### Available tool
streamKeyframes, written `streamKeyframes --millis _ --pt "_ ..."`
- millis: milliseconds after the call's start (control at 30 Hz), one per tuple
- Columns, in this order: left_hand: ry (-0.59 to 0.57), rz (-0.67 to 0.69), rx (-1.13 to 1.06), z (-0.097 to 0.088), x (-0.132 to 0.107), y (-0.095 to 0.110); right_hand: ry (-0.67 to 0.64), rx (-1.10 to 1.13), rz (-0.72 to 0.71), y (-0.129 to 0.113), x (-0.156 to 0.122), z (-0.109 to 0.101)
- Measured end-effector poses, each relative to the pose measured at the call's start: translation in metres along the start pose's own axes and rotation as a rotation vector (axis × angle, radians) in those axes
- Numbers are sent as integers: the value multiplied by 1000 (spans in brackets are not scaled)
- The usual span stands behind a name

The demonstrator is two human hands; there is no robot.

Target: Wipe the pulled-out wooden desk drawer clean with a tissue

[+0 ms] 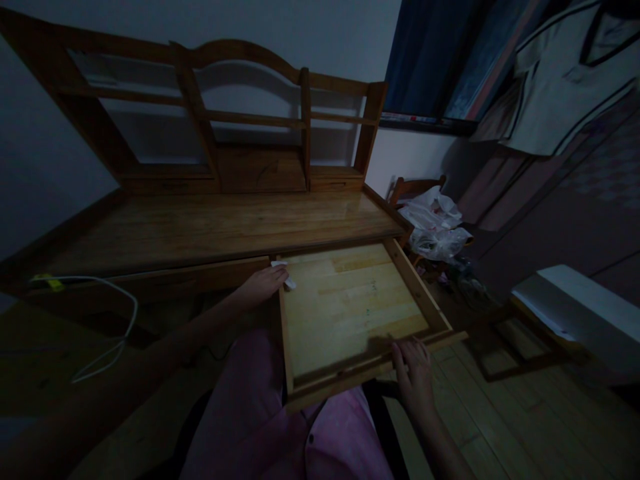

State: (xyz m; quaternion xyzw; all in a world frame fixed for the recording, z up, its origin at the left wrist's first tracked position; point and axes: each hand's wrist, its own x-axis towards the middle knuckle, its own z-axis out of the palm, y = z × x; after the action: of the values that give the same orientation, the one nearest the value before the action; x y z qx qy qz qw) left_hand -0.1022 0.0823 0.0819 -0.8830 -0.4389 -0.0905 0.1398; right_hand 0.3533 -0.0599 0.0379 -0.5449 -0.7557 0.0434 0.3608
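A wooden drawer (420,293) is pulled out from under a wooden desk (210,227), and its pale bottom is bare. My left hand (263,285) is closed on a small white cloth (286,275) at the drawer's far left corner, against the left rim. My right hand (414,373) rests on the drawer's front edge near its right end, fingers curled over the rim. My lap in pink clothing (280,427) sits just below the drawer.
A wooden hutch with shelves (225,120) stands at the desk's back. A white cable (115,313) hangs off the left. Plastic bags lie on a chair (433,220) to the right. A low white-topped table (575,300) stands far right on the wood floor.
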Motion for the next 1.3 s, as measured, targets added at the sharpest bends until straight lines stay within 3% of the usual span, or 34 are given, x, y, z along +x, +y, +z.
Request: streamKeyframes --millis 267,700,1033,1167,1300 --pt "-89 -1 -43 -24 18 25 8 5 -8 -4 2 -2" --pt "-221 123 -59 -39 -14 91 2 -8 -11 -3 1 -2" --pt "-183 134 -4 -23 -29 119 -15 -3 -14 -3 1 -2" --pt "-230 160 -10 -18 -46 142 -13 -14 -8 -1 1 0" --pt "-265 188 -75 -25 -67 168 -11 -8 -3 -1 0 0"
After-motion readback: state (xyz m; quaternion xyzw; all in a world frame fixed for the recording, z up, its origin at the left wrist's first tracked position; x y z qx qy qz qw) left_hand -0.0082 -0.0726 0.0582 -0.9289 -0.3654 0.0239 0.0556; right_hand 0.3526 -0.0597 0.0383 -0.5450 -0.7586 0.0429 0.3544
